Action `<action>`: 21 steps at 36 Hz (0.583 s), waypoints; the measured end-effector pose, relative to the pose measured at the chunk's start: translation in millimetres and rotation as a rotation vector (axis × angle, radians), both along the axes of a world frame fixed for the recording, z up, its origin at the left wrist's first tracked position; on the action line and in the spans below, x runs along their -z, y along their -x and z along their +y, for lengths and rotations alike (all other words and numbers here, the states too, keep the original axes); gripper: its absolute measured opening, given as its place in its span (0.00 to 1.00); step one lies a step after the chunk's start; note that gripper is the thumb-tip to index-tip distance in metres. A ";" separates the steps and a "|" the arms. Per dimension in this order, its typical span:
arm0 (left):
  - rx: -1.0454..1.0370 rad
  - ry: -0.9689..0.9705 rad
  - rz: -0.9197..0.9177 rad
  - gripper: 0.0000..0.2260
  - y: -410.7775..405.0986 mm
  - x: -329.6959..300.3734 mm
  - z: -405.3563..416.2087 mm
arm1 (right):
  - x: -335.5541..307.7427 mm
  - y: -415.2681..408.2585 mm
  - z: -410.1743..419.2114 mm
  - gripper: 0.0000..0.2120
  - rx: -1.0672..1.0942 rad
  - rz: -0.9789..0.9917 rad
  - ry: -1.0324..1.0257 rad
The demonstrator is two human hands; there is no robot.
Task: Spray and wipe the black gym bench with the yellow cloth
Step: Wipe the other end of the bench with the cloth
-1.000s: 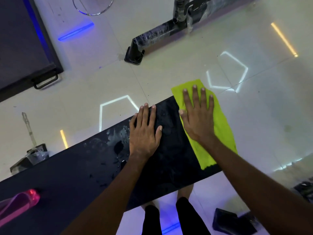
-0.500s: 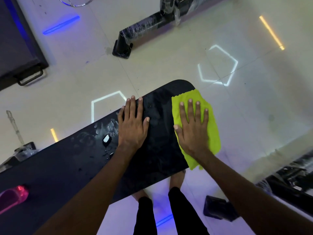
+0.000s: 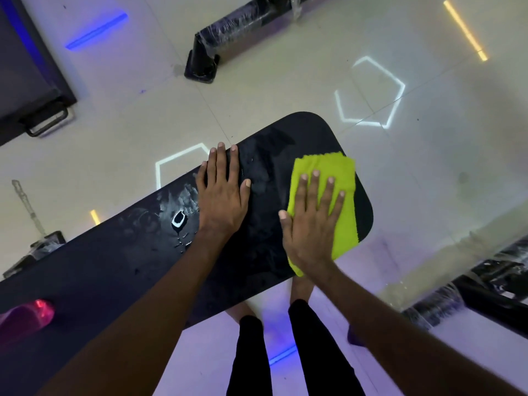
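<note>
The right hand (image 3: pixel 313 221), flat and open, has dragged the yellow cloth (image 3: pixel 328 204) back from the overhang onto the bench (image 3: pixel 114 261); wiping proceeds while the open left hand (image 3: pixel 223 195) braces.

Both hands, left hand (image 3: pixel 221 201) and right hand (image 3: pixel 311 224), lie flat (fingers (image 3: pixel 315 185) spread).

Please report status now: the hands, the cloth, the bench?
Right hand flat on cloth, near bench end. Left hand flat on bare bench. Wet drops left of it. Pink bottle at far left.
</note>
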State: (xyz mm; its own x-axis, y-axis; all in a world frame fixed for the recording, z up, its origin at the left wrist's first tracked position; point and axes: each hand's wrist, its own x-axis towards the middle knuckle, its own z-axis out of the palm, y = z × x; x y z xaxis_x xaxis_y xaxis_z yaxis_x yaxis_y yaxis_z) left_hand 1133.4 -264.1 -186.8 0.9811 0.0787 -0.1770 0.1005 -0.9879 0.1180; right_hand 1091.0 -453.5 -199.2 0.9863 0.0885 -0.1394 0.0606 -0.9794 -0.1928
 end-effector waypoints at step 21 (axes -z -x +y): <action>0.009 0.045 -0.013 0.30 46.0 4.6 48.4 | -4.4 -100.1 38.8 0.38 -0.473 -0.036 0.065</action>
